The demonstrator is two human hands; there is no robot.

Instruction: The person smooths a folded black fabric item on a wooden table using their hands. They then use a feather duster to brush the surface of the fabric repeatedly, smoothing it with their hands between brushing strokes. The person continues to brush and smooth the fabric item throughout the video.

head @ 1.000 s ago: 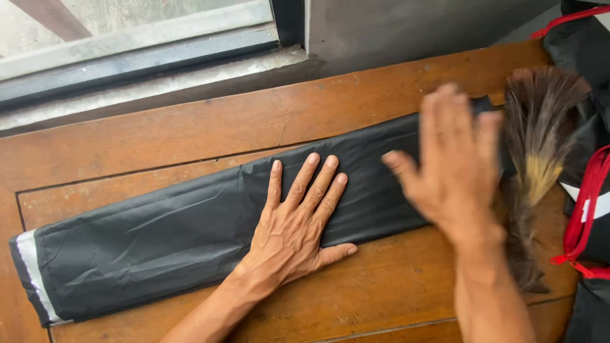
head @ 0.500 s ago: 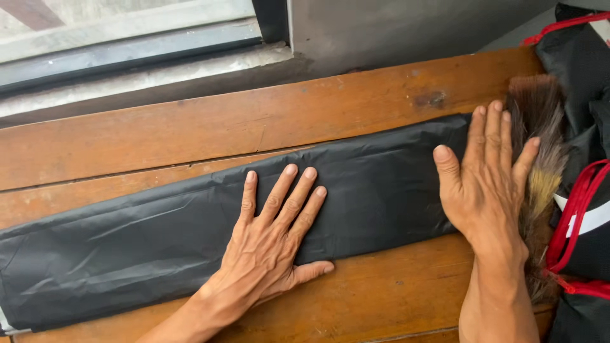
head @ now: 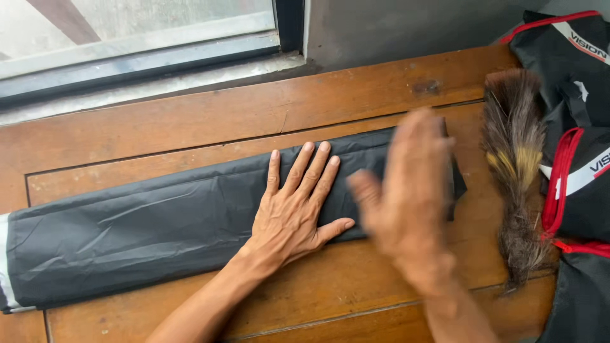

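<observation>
Long, flat, folded sheet of black crinkled plastic-like fabric (head: 159,235), lying on the brown wooden plank tabletop (head: 190,121). Its long axis runs from the lower left edge of the view up toward the right, roughly parallel to the table's boards; a pale band marks its left end (head: 5,267), while its right end sits just short of a brown-and-tan feather duster (head: 518,171).

The left hand (head: 295,213) lies palm-down on the sheet, a little right of its middle, fingers (head: 305,171) extended flat and slightly fanned, thumb out to the right at the sheet's near edge. The fingertips point across the sheet's width, toward the far edge, so the long axis runs crosswise to them.

The right hand (head: 406,197) appears over the sheet's right end, motion-blurred (contact with the fabric cannot be told). It looks open, fingers loosely together, holding nothing. It is the hand nearer the right end; the whole left stretch of the sheet lies beyond either hand.

Outward: the duster lies lengthwise at the table's right side, beside a black fabric bag with red piping (head: 572,127). A grey window frame and sill (head: 140,76) border the far edge.
</observation>
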